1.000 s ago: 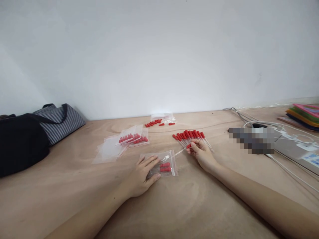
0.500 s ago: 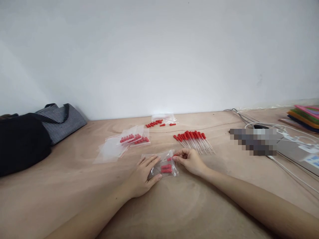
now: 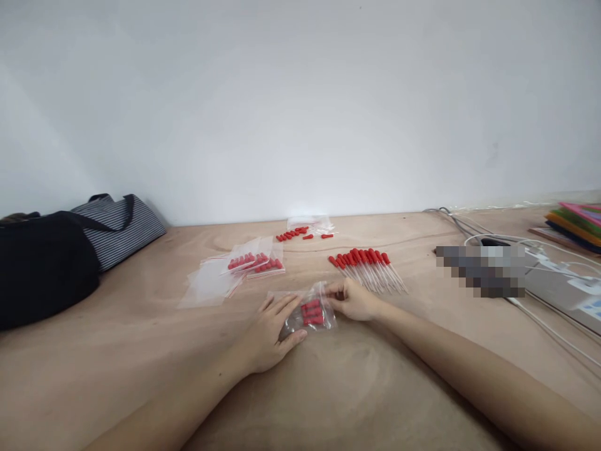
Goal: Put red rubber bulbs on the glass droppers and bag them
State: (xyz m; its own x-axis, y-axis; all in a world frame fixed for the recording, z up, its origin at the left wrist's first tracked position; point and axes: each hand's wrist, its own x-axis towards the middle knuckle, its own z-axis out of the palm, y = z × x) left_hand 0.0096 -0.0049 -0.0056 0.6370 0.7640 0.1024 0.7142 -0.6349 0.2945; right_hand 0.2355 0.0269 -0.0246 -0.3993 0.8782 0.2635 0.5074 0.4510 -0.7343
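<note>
A clear plastic zip bag lies on the table in front of me, with several red rubber dropper bulbs side by side inside. Over its left part my left hand rests flat, fingers spread, thumb along the near side. My right hand is closed at the bag's right edge, thumb and fingers pinched near its upper corner; the fingertips are partly hidden. Just beyond that hand, a fanned row of droppers with red bulbs and clear tubes lies on the wood.
Filled and flat zip bags overlap at left. Loose red bulbs and thin clear tubes lie at the back. A black and striped bag stands far left. Cables, a laptop and colourful folders occupy the right.
The uppermost red bulb, earlier at the bag's mouth by my right fingers, now lies inside in line with the others. My left hand has stayed put.
</note>
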